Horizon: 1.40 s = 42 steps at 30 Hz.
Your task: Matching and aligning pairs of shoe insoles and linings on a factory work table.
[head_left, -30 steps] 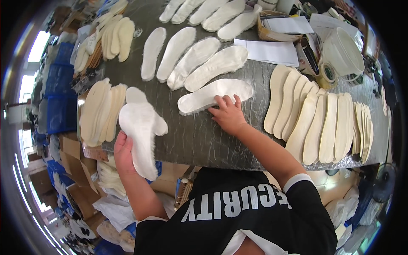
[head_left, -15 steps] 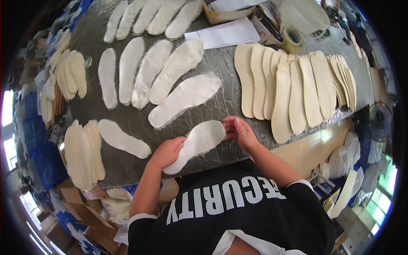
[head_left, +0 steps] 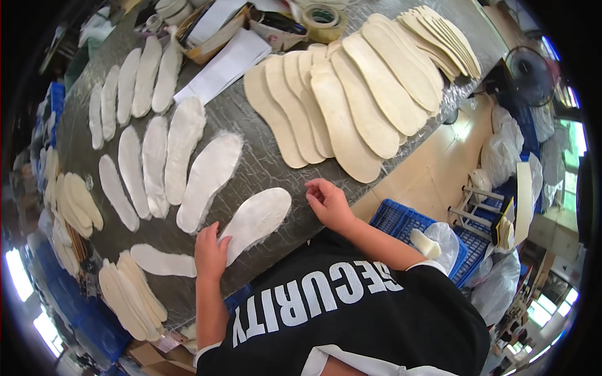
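Observation:
A pale, fluffy-edged insole (head_left: 258, 216) lies at the near edge of the table, its broad end pointing up and right. My left hand (head_left: 211, 254) pinches its narrower part, thumb on top; the fingers beneath are partly hidden. My right hand (head_left: 330, 203) hovers to the right of the broad end, apart from it, with fingers loosely curled, spread and holding nothing. Beyond my left hand, a white fluffy insole (head_left: 210, 178) ends a fanned row of several alike. Another white insole (head_left: 164, 261) lies to the left of that hand.
Overlapping cream insoles (head_left: 351, 116) cover the far right of the table. Further cream insoles (head_left: 128, 297) sit at the left corner. White paper (head_left: 222, 66), a box (head_left: 213, 37) and tape rolls (head_left: 324, 22) are at the back. Blue crates (head_left: 411, 219) stand on the floor to the right.
The view has turned to the right, bringing the cream insoles and floor crates further in. My right hand has come away from the insole's broad end; my left stays at its narrower part.

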Each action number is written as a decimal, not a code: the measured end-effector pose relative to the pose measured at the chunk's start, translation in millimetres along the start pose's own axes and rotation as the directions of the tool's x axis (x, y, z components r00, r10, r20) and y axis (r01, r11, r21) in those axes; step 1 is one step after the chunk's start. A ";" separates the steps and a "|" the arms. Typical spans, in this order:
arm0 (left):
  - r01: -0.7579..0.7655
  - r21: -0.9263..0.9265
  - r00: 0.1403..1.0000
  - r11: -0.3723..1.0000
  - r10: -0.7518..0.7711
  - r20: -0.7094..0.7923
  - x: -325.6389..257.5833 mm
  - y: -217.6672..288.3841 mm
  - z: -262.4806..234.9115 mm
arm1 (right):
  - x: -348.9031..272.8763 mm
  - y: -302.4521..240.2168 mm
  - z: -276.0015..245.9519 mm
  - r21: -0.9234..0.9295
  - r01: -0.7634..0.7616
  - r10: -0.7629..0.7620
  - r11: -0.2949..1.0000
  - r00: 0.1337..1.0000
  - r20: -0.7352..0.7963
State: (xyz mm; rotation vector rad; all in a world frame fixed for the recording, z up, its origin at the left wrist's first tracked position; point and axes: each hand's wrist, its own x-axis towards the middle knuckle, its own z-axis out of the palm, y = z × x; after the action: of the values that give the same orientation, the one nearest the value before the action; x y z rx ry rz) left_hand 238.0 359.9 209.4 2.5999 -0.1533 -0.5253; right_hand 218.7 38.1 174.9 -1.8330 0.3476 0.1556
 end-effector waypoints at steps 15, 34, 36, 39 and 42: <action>-0.794 0.038 0.603 0.606 0.795 -0.066 93.0 209.9 41.1 | 60.5 -2.4 -238.8 -0.931 0.074 -0.573 0.358 0.804 -0.156; -0.766 0.168 0.410 0.621 0.672 -0.616 148.0 249.0 -30.7 | 49.1 -199.3 -186.5 -0.556 0.786 -0.946 0.270 0.324 -0.002; -0.779 0.313 0.310 0.543 0.767 -0.561 131.4 227.0 -37.4 | 37.8 -210.9 -165.6 -0.350 0.852 -0.913 0.388 0.408 -0.018; -0.623 0.501 0.289 0.601 0.772 -0.567 94.0 189.6 -44.1 | 31.8 -211.3 -139.2 -0.082 0.801 -0.805 0.593 0.592 -0.039; -0.647 0.297 0.447 0.702 0.665 -0.598 66.1 169.4 -43.6 | 28.2 -190.5 -97.4 0.337 0.527 -0.526 0.780 0.844 -0.102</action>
State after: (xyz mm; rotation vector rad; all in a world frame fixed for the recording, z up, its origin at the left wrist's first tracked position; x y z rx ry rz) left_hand 313.5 216.9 303.3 2.2938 -0.8836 0.7202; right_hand 298.4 -11.2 369.3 -1.5024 -0.1462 -0.2876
